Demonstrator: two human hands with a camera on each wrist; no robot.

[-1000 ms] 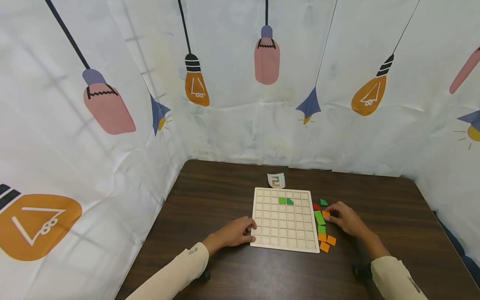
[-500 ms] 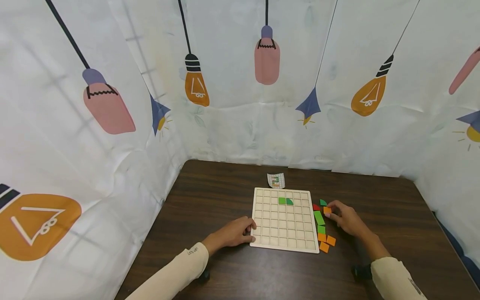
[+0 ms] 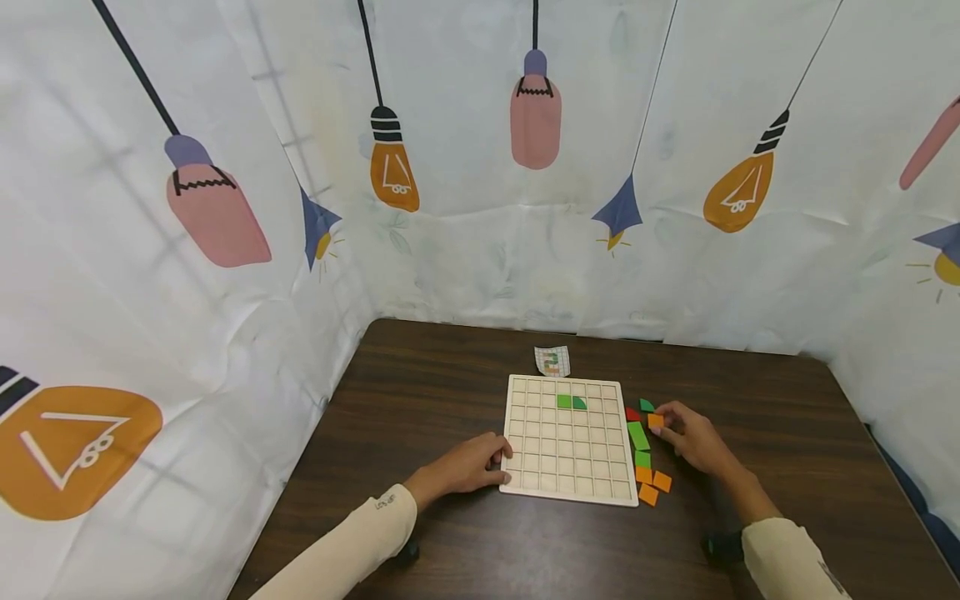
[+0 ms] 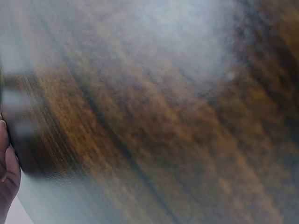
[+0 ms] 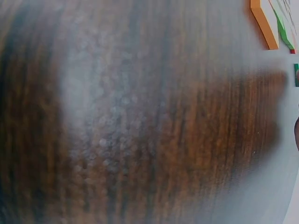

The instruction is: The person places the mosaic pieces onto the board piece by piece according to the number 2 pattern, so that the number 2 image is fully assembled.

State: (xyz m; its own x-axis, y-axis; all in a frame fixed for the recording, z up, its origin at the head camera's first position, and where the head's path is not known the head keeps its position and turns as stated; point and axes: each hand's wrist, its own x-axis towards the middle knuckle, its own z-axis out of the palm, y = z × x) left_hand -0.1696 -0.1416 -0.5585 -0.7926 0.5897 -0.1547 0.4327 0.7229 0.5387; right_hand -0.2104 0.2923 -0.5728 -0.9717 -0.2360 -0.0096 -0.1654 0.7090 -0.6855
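Note:
In the head view, a pale wooden grid board (image 3: 566, 446) lies on the table. A light green square tile (image 3: 564, 402) and a dark green quarter-round tile (image 3: 579, 403) sit side by side in its upper part. My left hand (image 3: 468, 462) holds the board's left edge between curled fingers and thumb. Right of the board, my right hand (image 3: 696, 435) pinches an orange square tile (image 3: 656, 421). Near those fingertips are a red tile (image 3: 633, 414), another dark green tile (image 3: 647, 406) and a light green rectangular tile (image 3: 638, 436).
A paper card (image 3: 552, 361) with a coloured grid pattern lies behind the board. Below the rectangle are a light green tile (image 3: 642, 459) and several orange tiles (image 3: 648, 495). The dark wooden table (image 3: 435, 375) meets a white printed cloth (image 3: 480, 267) at the back.
My right hand has drawn the orange square slightly up and right, away from the light green rectangle. The left hand and the board have stayed put.

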